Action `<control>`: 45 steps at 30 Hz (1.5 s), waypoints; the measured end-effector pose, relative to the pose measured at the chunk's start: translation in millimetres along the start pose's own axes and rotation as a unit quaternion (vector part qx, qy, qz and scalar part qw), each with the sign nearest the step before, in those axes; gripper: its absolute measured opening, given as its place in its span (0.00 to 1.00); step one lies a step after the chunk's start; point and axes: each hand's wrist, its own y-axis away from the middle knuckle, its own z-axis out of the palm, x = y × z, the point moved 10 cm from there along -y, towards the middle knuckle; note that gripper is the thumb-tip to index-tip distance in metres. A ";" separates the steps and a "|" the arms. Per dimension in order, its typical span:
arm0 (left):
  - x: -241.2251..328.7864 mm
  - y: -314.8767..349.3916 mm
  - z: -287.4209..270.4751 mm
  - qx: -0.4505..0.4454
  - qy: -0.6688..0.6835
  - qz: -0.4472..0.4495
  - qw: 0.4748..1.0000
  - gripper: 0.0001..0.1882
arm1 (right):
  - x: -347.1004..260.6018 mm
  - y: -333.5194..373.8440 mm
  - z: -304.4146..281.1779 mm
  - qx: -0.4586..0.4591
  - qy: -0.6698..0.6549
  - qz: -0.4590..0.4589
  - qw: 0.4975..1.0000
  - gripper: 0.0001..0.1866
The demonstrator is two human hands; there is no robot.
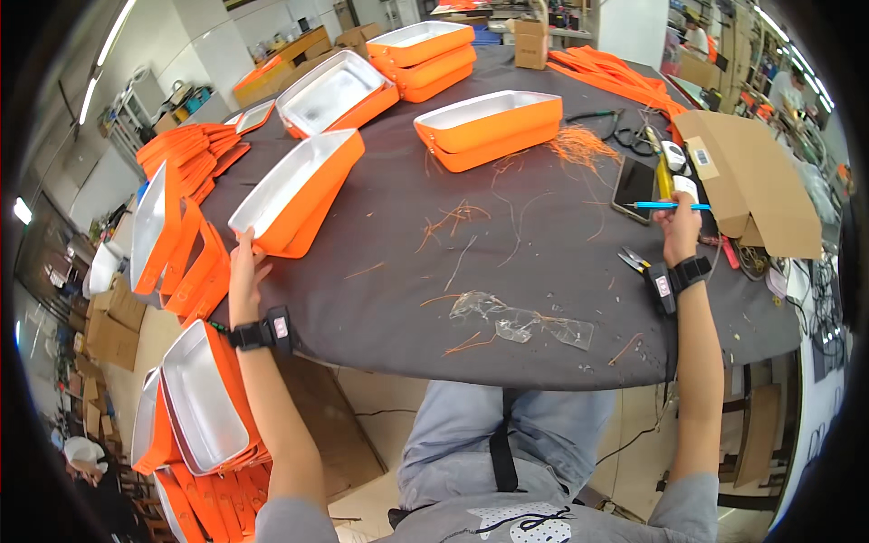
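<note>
My left hand (pixel 245 277) is at the near end of a long orange open-topped case (pixel 294 185) with a silver lining. Its fingertips pinch the corner of the rim, and the case stands tilted on the dark table. In my right hand (pixel 679 231), a slim blue pen (pixel 668 205) lies crosswise between the fingers. Just beyond that hand is a dark smartphone (pixel 634 184). Yellow-handled snips (pixel 634 261) rest beside my right wrist. A second pair of stacked orange cases (pixel 489 131) sits at the table's far middle.
More orange cases (pixel 421 54) stand at the back and in stacks (pixel 206 398) at left. Orange thread scraps (pixel 579 145) and crumpled clear plastic (pixel 525 321) lie on the table (pixel 407 299). A cardboard box (pixel 751 181) stands at right, near black scissors (pixel 634 136).
</note>
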 end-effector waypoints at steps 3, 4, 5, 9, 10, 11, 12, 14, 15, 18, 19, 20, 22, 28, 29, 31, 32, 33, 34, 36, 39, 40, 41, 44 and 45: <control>14.4 26.8 6.3 -0.006 -0.258 -0.002 0.966 0.28 | -2.1 4.6 -3.3 0.012 0.006 0.001 1.000 0.09; 30.7 35.5 -0.6 0.044 -0.358 0.078 0.929 0.27 | 0.8 5.8 -0.3 0.008 0.008 0.004 1.000 0.08; 51.1 44.7 -0.1 0.093 -0.450 0.157 0.874 0.27 | 2.9 7.1 2.6 0.004 0.008 0.012 1.000 0.08; 111.9 94.9 40.9 0.143 -0.419 0.384 0.811 0.20 | 5.2 9.8 11.6 -0.010 0.005 0.025 1.000 0.08; 115.0 99.4 53.6 0.143 -0.419 0.383 0.811 0.20 | 6.5 11.5 13.7 -0.015 0.009 0.032 0.999 0.08; 122.2 110.3 75.0 0.138 -0.448 0.424 0.775 0.19 | 7.8 13.5 15.7 -0.021 0.013 0.038 0.999 0.08; 129.4 118.1 92.3 0.133 -0.475 0.465 0.735 0.18 | 6.8 15.3 16.8 -0.021 0.012 0.037 0.999 0.08; 116.1 103.2 107.0 0.141 -0.493 0.473 0.716 0.17 | 7.1 20.4 19.3 -0.031 0.002 0.048 0.998 0.09; 110.7 90.4 109.9 0.174 -0.517 0.441 0.713 0.17 | 4.9 22.3 18.2 -0.031 -0.004 0.049 0.998 0.09; 94.7 47.6 106.3 0.224 -0.566 0.366 0.704 0.16 | -7.3 30.4 28.6 -0.037 0.001 0.035 0.999 0.10; 91.1 37.5 110.2 0.230 -0.554 0.356 0.716 0.16 | -12.0 31.8 30.6 -0.040 0.015 0.040 0.998 0.10; 88.0 26.5 108.7 0.232 -0.544 0.347 0.727 0.15 | -13.3 28.8 29.9 -0.045 0.010 0.041 0.998 0.11; 75.0 -3.5 97.0 0.227 -0.511 0.344 0.754 0.15 | -17.2 27.4 32.9 -0.033 -0.029 0.029 0.999 0.12; 79.7 6.1 117.6 0.196 -0.575 0.370 0.703 0.17 | -31.0 0.8 -0.3 0.011 -0.057 0.037 0.998 0.16; 79.2 3.6 115.9 0.183 -0.585 0.361 0.703 0.17 | -28.0 -0.6 -2.4 0.012 -0.058 0.050 0.997 0.16; 75.4 -2.0 115.7 0.162 -0.592 0.335 0.715 0.17 | -23.9 0.8 -2.6 0.014 -0.052 0.069 0.996 0.15; 71.1 -4.3 115.9 0.152 -0.587 0.319 0.728 0.16 | -26.0 3.0 -4.2 0.023 -0.048 0.070 0.996 0.15; 68.5 -9.2 111.9 0.139 -0.588 0.351 0.715 0.17 | -27.3 6.7 1.2 0.012 -0.059 0.084 0.995 0.14; 66.3 -9.9 111.8 0.133 -0.589 0.351 0.716 0.17 | -25.8 9.2 6.1 0.002 -0.068 0.098 0.993 0.14; 65.7 -9.3 111.5 0.089 -0.565 0.350 0.742 0.18 | -26.2 11.1 9.4 0.003 -0.077 0.096 0.992 0.13; 70.1 -3.7 116.1 0.073 -0.558 0.363 0.743 0.20 | -24.8 17.2 9.9 0.015 -0.119 0.127 0.985 0.14; 72.1 -1.8 115.1 0.072 -0.552 0.368 0.745 0.20 | -20.2 20.4 12.8 0.010 -0.117 0.134 0.984 0.14; 72.6 -0.5 113.4 0.064 -0.536 0.367 0.757 0.19 | -15.7 24.3 15.6 0.006 -0.122 0.134 0.983 0.14; 73.6 0.8 114.1 0.058 -0.541 0.387 0.744 0.19 | -13.3 25.9 25.9 -0.004 -0.100 0.118 0.988 0.14; 76.0 3.4 115.2 0.048 -0.533 0.394 0.747 0.18 | -12.9 26.1 26.2 -0.006 -0.101 0.115 0.988 0.14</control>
